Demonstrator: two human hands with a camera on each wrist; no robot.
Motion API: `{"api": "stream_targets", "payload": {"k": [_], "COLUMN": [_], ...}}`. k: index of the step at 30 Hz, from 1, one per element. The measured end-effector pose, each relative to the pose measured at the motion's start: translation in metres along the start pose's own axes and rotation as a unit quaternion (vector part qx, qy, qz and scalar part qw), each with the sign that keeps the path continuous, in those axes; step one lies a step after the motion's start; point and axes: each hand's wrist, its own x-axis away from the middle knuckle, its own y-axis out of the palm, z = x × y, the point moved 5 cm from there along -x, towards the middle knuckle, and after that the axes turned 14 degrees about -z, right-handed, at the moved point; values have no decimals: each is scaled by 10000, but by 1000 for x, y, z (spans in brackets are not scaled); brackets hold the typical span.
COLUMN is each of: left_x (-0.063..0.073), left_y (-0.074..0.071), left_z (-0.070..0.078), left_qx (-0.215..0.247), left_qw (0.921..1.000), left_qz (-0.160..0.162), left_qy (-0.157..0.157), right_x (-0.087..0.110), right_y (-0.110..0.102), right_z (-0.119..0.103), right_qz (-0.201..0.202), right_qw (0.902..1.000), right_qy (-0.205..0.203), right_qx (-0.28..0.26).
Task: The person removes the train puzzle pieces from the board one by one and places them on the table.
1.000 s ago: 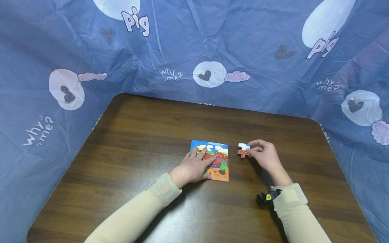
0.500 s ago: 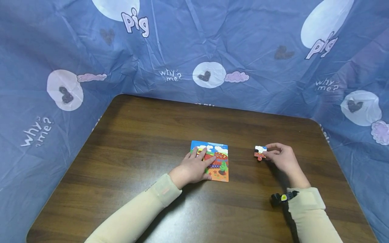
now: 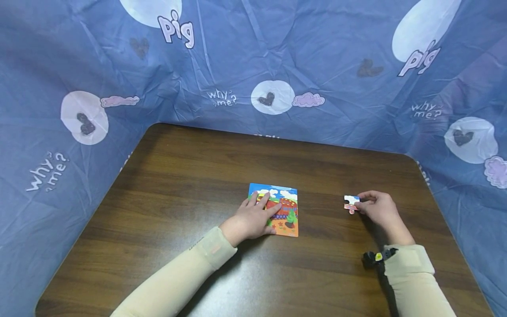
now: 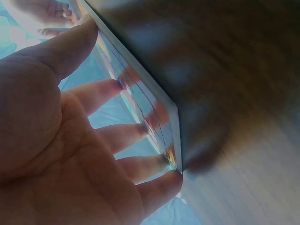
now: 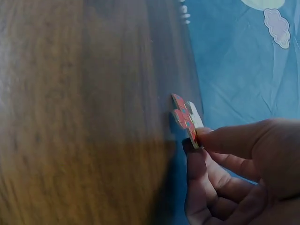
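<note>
Right hand (image 3: 380,212) pinches a jigsaw piece (image 3: 350,201) by its side between thumb and fingertips; whether the piece touches the table (image 3: 317,264) is hard to tell. Well to its left, the left hand (image 3: 251,219), fingers spread, rests on a puzzle board (image 3: 290,204) lying beneath it. Piece and board both look light, thin and stiff, the board's glossy face perhaps slippery; the piece's knob could bend, so its straighter edges seem the safer grip.
</note>
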Motion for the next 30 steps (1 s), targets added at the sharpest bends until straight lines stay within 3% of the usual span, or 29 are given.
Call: {"api": "stream_targets", "payload": {"k": [5,14,30], "left_x": [1,4,5], "left_y": [-1,-2,-3], "left_z": [1,2,3], "left_qx": [-30,-11,-54], "left_qw": [10000,10000,9999], "left_qz": [-1,83,125], "left_qy": [8,54,18], "right_x": [0,1,1], "right_y": [1,5,7], "right_z": [-2,-9,-7], "right_qz": [190,172,121], "right_qw": [9986,9960,9962], "right_qy": [100,370,481], "right_qx": [481,801,720]}}
